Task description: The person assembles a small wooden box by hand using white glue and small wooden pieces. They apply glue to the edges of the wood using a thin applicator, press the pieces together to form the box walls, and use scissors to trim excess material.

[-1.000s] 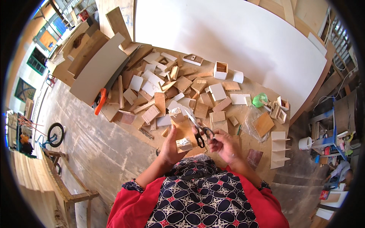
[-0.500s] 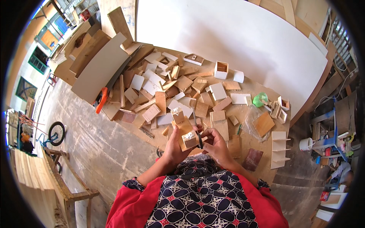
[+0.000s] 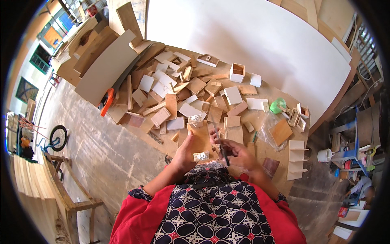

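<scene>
Hands (image 3: pixel 211 152) hold wood panel (image 3: pixel 199 139), fingertips partly hidden.

scattered wood offcuts (image 3: pixel 195 87), small white box (image 3: pixel 237 72), green tape roll (image 3: pixel 277 105), orange-handled saw (image 3: pixel 107 101), bicycle wheel (image 3: pixel 58 137)

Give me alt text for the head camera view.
A person's left hand holds a small wooden panel upright while the right hand holds a dark pen-like tool beside it, above a floor board strewn with wood offcuts.

One head-worn fisheye view looks steeply down from above. It sits close over the worktop (image 3: pixel 260 122), edges bending outward.
</scene>
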A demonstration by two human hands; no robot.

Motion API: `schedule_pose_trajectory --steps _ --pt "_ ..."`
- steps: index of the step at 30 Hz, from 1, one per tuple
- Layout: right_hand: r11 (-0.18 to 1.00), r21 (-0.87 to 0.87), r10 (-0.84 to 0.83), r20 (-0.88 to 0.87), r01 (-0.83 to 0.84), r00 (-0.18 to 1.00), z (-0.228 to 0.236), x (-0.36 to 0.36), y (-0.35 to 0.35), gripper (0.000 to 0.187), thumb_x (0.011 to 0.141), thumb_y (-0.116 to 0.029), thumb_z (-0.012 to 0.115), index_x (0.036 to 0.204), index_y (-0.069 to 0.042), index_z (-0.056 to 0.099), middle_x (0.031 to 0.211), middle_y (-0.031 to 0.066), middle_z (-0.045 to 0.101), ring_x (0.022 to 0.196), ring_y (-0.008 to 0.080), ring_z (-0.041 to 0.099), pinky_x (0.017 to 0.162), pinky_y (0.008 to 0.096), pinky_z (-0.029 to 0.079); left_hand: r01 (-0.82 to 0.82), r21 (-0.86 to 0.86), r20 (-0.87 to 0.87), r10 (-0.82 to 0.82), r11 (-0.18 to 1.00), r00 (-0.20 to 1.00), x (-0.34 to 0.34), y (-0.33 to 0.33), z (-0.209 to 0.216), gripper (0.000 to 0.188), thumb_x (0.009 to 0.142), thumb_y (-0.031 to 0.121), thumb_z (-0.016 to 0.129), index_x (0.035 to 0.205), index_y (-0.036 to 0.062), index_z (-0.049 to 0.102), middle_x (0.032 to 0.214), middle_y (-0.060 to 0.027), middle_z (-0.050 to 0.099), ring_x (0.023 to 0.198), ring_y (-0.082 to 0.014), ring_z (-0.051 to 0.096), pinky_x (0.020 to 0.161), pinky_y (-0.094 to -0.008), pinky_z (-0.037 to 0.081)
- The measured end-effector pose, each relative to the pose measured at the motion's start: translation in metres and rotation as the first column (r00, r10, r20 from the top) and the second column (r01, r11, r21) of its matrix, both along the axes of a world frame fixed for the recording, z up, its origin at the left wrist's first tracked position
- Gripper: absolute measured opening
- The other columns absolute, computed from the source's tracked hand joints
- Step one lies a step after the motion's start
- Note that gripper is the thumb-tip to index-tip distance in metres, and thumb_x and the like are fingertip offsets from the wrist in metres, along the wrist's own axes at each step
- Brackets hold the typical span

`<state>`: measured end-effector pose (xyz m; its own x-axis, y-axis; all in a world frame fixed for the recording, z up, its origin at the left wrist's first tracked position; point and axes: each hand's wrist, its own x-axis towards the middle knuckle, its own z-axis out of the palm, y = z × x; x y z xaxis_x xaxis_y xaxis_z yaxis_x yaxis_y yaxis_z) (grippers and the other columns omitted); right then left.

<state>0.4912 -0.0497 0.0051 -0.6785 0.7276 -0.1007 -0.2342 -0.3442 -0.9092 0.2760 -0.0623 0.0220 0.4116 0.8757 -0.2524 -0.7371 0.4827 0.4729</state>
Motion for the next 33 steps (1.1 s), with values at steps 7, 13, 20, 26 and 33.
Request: schedule_pose_trajectory --steps 7,13,20,26,33 --pt "0.335 0.905 -0.695 0.425 -0.262 0.58 0.084 0.028 0.012 0.06 0.064 -0.008 0.076 0.121 -0.017 0.063 0.085 0.0036 0.055 0.076 0.0203 0.055 0.064 0.033 0.048 0.321 -0.026 0.187 -0.311 0.947 0.932 -0.014 -0.003 0.001 0.07 0.096 0.059 0.028 0.117 -0.0046 0.049 0.104 -0.0203 0.061 0.102 -0.0342 0.061 0.091 -0.0428 0.048" --pt "0.082 0.91 -0.84 0.283 -0.407 0.463 0.085 0.033 0.024 0.057 0.066 -0.011 0.074 0.12 -0.023 0.063 0.085 0.0009 0.052 0.074 0.0219 0.051 0.063 0.0371 0.045 0.29 -0.076 0.213 -0.269 0.954 0.939 -0.005 -0.006 0.008 0.066 0.099 0.055 0.022 0.116 -0.0033 0.048 0.105 -0.0191 0.059 0.089 -0.037 0.063 0.082 -0.0475 0.052" --pt "-0.032 0.882 -0.864 0.212 -0.471 0.457 0.086 0.03 0.033 0.05 0.07 -0.009 0.07 0.117 -0.024 0.065 0.08 -0.0008 0.049 0.072 0.0202 0.046 0.073 0.0348 0.041 0.306 -0.153 0.077 -0.297 0.94 0.952 0.0 -0.006 0.002 0.072 0.096 0.06 0.024 0.115 -0.0058 0.048 0.091 -0.0243 0.062 0.084 -0.0393 0.063 0.081 -0.0489 0.049" --pt "-0.019 0.884 -0.843 0.237 -0.466 0.483 0.086 0.034 0.036 0.048 0.071 -0.009 0.069 0.116 -0.024 0.066 0.078 -0.0013 0.049 0.071 0.0204 0.047 0.07 0.0351 0.041 0.32 -0.122 0.024 -0.32 0.94 0.947 -0.003 -0.005 -0.009 0.073 0.096 0.06 0.024 0.114 -0.006 0.048 0.091 -0.0247 0.064 0.083 -0.039 0.064 0.08 -0.0474 0.051" --pt "-0.013 0.902 -0.828 0.232 -0.432 0.511 0.077 0.04 0.035 0.043 0.072 -0.008 0.068 0.113 -0.023 0.067 0.073 -0.0009 0.048 0.068 0.0208 0.047 0.066 0.0356 0.04 0.315 -0.14 -0.05 -0.325 0.939 0.944 -0.001 -0.004 -0.011 0.073 0.096 0.061 0.024 0.113 -0.0058 0.048 0.091 -0.0246 0.063 0.083 -0.0381 0.065 0.078 -0.0459 0.052"
